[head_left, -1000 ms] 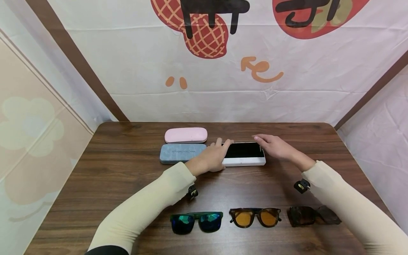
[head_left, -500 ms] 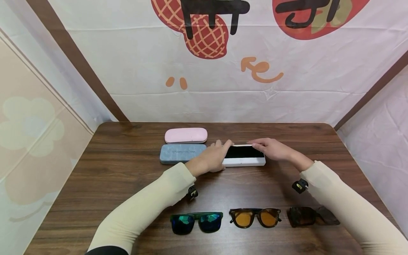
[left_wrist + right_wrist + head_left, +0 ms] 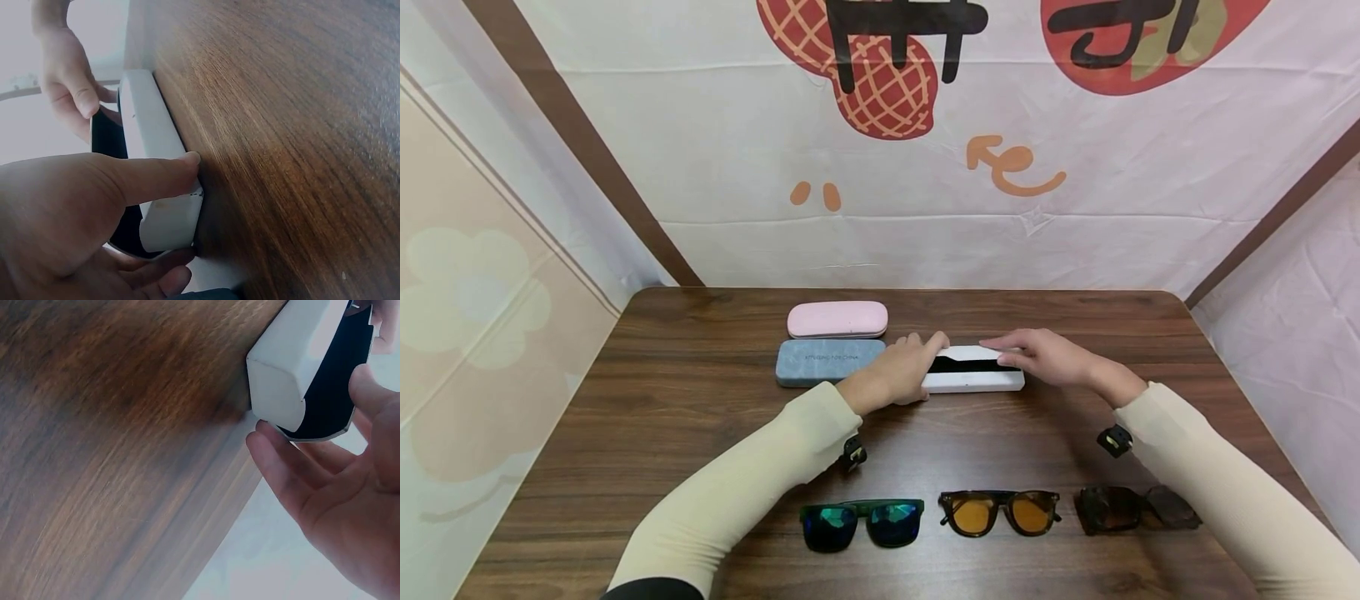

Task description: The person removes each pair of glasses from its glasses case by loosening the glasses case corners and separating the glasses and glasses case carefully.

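Note:
A white glasses case (image 3: 973,382) with a black lining lies partly open on the table, its lid raised at the back. My left hand (image 3: 891,373) holds its left end; in the left wrist view the thumb (image 3: 156,178) lies along the white front and the other fingers are behind. At the right end, my right hand (image 3: 1052,358) grips the lid. The right wrist view shows the thumb at the lid's edge (image 3: 347,428) and the other fingers behind and below it. Beside the left hand lies a closed blue glasses case (image 3: 820,371).
Behind the blue case is a closed pink glasses case (image 3: 837,317). Along the front of the wooden table (image 3: 700,417) lie sunglasses with blue-green lenses (image 3: 895,527), amber-lens glasses (image 3: 973,514) and dark sunglasses (image 3: 1108,508), the last close to the right sleeve. A printed cloth (image 3: 737,150) hangs behind.
The white case's lid has swung forward and down, so less of the black lining shows. My right hand has moved left and slightly nearer with it; the left hand has stayed put.

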The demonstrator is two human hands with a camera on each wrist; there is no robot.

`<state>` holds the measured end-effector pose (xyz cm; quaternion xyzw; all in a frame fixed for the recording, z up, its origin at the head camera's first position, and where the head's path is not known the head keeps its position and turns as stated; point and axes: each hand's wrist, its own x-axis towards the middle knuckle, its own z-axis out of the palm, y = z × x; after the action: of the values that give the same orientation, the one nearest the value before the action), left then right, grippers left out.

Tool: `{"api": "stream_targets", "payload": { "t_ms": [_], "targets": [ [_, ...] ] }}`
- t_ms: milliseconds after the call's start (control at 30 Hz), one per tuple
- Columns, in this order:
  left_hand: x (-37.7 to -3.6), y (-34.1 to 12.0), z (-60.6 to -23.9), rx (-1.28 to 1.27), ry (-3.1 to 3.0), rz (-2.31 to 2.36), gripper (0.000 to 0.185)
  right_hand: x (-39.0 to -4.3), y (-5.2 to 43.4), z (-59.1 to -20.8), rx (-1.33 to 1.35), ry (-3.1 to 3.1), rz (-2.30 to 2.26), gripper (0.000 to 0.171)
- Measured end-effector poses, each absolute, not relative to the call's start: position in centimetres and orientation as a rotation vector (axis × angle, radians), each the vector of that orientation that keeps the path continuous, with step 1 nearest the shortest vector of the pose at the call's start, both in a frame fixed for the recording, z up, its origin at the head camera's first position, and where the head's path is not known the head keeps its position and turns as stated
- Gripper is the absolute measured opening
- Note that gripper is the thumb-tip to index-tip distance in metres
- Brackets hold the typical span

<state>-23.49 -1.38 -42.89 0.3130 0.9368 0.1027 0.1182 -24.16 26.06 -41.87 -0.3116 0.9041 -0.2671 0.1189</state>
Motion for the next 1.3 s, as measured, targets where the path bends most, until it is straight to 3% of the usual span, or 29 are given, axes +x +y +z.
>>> {"api": "stream_targets", "payload": {
  "t_ms": [267, 1300],
  "targets": [
    [-23.51, -1.31, -43.02, 0.901, 2.753, 0.274, 0.073, -23.85, 26.13, -42.0, -1.042, 2.671, -0.744, 0.043],
    [-23.42, -1.35, -42.95, 0.927, 2.778, 0.273, 0.067, -23.17, 25.55, -41.92, -0.967, 2.76, -0.592, 0.044]
  ]
}}
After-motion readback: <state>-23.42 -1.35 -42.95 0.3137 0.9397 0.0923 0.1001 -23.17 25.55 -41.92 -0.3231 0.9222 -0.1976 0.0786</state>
